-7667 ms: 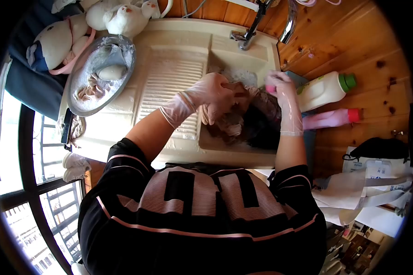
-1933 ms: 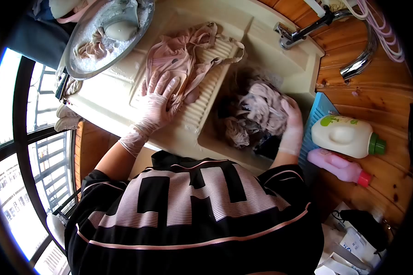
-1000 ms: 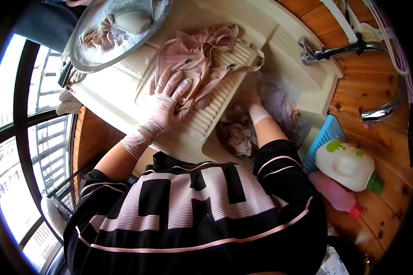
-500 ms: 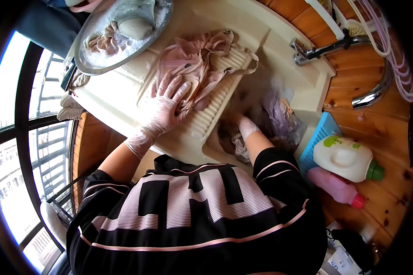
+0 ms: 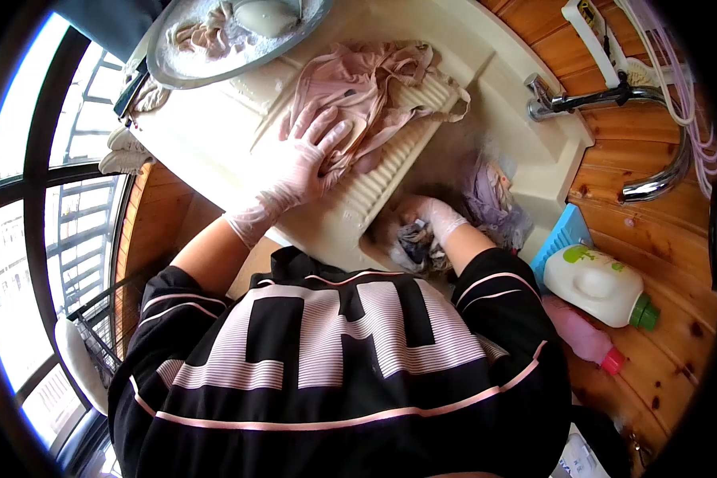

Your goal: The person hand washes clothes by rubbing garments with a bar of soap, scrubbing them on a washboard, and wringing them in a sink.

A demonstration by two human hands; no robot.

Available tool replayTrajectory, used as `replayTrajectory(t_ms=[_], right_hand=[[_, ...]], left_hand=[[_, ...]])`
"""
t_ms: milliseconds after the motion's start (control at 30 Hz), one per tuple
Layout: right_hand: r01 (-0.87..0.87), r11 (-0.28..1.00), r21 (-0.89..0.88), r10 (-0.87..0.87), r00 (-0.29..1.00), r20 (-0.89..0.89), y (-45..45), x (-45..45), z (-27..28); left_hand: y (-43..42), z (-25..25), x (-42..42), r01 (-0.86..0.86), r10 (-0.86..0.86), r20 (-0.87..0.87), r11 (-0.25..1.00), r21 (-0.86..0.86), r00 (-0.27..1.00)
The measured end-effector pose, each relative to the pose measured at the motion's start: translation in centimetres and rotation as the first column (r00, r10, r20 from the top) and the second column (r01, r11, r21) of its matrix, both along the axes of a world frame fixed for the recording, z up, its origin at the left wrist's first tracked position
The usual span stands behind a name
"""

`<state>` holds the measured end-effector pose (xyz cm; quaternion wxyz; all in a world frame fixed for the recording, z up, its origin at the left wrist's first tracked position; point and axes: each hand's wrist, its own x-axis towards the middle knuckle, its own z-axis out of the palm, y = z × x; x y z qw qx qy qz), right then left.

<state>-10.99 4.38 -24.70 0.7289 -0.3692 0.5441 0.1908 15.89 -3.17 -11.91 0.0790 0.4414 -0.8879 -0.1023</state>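
Observation:
My left hand (image 5: 299, 166), in a thin translucent glove, lies with fingers spread on a wet pink garment (image 5: 346, 84). The garment has straps and is heaped over the ribbed washboard (image 5: 402, 155) beside the basin. Down in the sink basin (image 5: 538, 159) is my right hand (image 5: 429, 213), gloved too. It is against a bunched grey and dark cloth (image 5: 417, 241); its fingertips are hidden, so I cannot tell whether they grip it. To the right of that hand, a lilac cloth (image 5: 486, 191) lies in the basin.
A metal bowl (image 5: 167, 78) of suds holds a beige cloth (image 5: 203, 38) and a white, rounded object. A chrome faucet (image 5: 653, 187) stands at the right. Beside the basin are a blue ridged board (image 5: 564, 235), a white detergent bottle (image 5: 593, 283) and a pink bottle (image 5: 581, 331).
My right hand has come up in the basin, showing more of its back and the grey cloth beside it. My left hand stays on the pink garment. The view has shifted slightly.

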Motion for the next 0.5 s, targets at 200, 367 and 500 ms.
replayTrajectory(t_ms=[200,367,500], right_hand=[[0.356,0.755,0.55,-0.633,0.613,0.472,1.8,-5.3,1.7],[0.317,0.798,0.512,-0.563,0.694,0.448,6.1,-7.0,6.4],[0.599,0.713,0.365,-0.695,0.534,0.482,9.1,-9.6,8.4]], left_hand=[[0.0,-0.6,0.3,0.014,-0.015,-0.029,0.999,-0.041,0.999],[0.1,-1.0,0.4,0.013,-0.018,-0.072,0.997,-0.081,0.997],[0.2,-1.1,0.5,0.035,-0.043,-0.069,0.993,-0.116,0.997]])
